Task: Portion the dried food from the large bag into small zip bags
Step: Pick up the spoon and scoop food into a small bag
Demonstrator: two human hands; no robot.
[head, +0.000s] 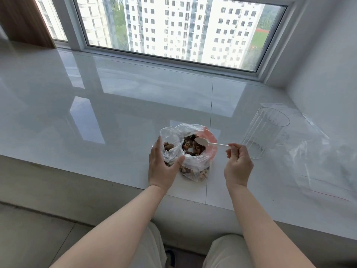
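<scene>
While only a few brown pieces lie in the small zip bag (170,147), most dried food (193,147) sits in the large bag (195,165) touching it on the glossy white bench (116,113), so portioning looks barely begun. Left hand (162,168) cups the crinkly small bag; right hand (238,165) pinches a white plastic spoon (206,142) over the large bag. Spare clear bags (313,151) wait beside 1 ribbed clear cup (264,132).

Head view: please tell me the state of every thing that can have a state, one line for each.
Large bag: open, upright, holds dried food.
Small zip bag: open, a few pieces inside, held by the left hand.
White spoon: held by the right hand, bowl over the large bag's mouth.
Clear cup: upright, nearly empty.
Spare zip bags: lying flat, empty.
Window: appears closed.
</scene>
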